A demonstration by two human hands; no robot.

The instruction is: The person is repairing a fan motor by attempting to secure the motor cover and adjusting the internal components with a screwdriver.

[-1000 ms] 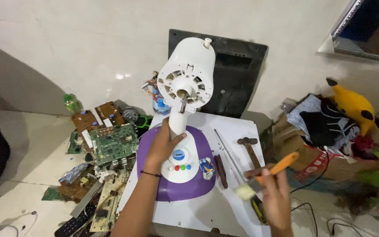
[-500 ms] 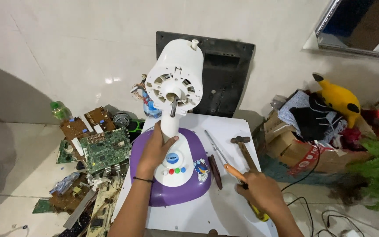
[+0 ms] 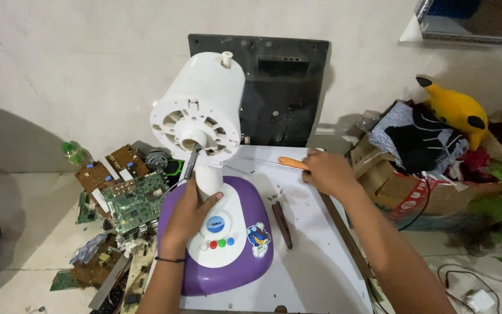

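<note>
A white tabletop (image 3: 315,256) carries a table fan (image 3: 210,174) stripped of its guard and blades. The black panel (image 3: 274,87) of a flat screen's back leans on the wall behind it. The fan's white motor housing (image 3: 201,107) is round and ribbed, with vent slots around a bare dark shaft (image 3: 190,161) that points down toward the person, and a small knob on top. Under it a white neck meets a domed purple base (image 3: 233,256) standing at the tabletop's left part. The base bears a white control plate with a round blue label, a row of red, green and blue buttons, and a cartoon sticker at its right edge.

The left hand (image 3: 188,218) is closed around the fan's neck, just under the shaft. The right hand (image 3: 327,173) is closed on a screwdriver (image 3: 289,163) with an orange handle; its thin metal shank lies toward the fan, low over the tabletop.

To the right, a brown cardboard box (image 3: 413,192) with red print holds dark clothes, and a yellow plush toy (image 3: 454,110) sits on top. On the floor to the left lie green circuit boards (image 3: 135,200) and a green bottle (image 3: 75,154). A dark narrow tool (image 3: 282,224) rests on the tabletop beside the base.
</note>
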